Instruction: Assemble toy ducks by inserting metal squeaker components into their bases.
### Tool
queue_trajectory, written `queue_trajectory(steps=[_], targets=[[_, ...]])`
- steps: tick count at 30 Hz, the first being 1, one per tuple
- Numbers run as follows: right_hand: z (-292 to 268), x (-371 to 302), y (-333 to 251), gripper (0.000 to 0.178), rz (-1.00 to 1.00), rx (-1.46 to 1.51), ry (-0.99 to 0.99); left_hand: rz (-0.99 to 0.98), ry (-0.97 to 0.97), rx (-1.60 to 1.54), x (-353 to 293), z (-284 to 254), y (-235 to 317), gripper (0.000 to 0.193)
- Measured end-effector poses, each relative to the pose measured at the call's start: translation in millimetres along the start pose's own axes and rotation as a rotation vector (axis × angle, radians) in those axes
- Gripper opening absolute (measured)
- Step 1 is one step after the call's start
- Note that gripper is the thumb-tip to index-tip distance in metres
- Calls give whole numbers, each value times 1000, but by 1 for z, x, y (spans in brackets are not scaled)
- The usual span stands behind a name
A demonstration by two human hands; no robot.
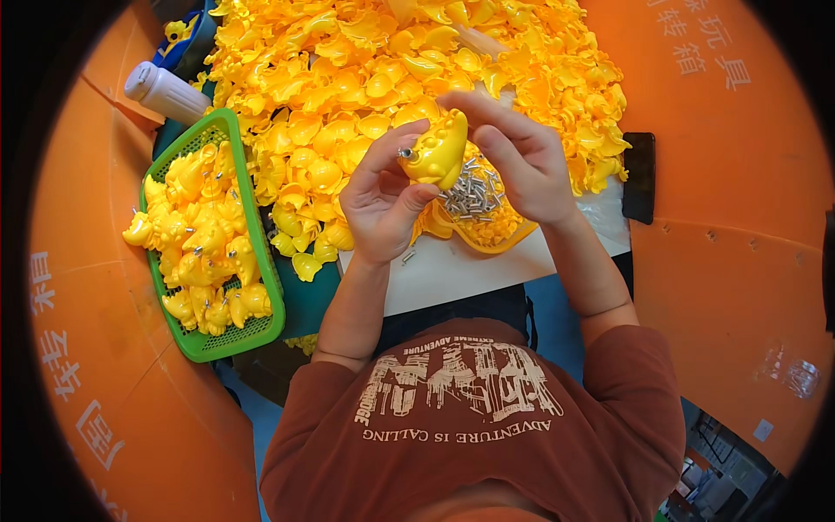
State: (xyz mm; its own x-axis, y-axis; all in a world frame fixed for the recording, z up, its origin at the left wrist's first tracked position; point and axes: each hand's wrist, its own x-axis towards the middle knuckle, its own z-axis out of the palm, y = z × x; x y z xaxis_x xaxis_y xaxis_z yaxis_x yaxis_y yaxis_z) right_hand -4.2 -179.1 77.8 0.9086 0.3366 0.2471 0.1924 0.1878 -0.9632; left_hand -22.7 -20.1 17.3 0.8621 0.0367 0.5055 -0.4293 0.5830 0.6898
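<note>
A glossy yellow plastic toy figure (pixel 441 155) with bumps along its side is in my left hand (pixel 383 196), thumb below and fingers above. From the figure's left end sticks a small metal pin (pixel 406 153). My right hand (pixel 529 165) is at the figure's upper right, its index finger along the top edge and its thumb apart from the figure; whether it bears any weight I cannot tell. Just below the figure, a heap of small silver metal pins (pixel 472 193) lies in a yellow tray (pixel 509 239) among small yellow pieces.
Loose yellow plastic shells (pixel 348 87) cover the far table. To the left, a green basket (pixel 277 313) holds several yellow figures with pins. Behind it lies a pale bottle (pixel 170 93). A white sheet (pixel 409 291) is under the tray. Orange panels (pixel 722 174) stand on both sides.
</note>
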Motion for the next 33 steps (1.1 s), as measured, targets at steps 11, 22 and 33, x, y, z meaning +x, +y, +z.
queue_trajectory(steps=[11, 22, 33], targets=[[4, 6, 16, 22, 20, 200, 71, 33, 86, 138, -6, 5, -5, 57], [35, 18, 28, 19, 75, -12, 353, -49, 136, 204, -5, 4, -9, 50], [30, 29, 35, 8, 172, 308, 416, -272, 242, 198, -1, 13, 2, 51]])
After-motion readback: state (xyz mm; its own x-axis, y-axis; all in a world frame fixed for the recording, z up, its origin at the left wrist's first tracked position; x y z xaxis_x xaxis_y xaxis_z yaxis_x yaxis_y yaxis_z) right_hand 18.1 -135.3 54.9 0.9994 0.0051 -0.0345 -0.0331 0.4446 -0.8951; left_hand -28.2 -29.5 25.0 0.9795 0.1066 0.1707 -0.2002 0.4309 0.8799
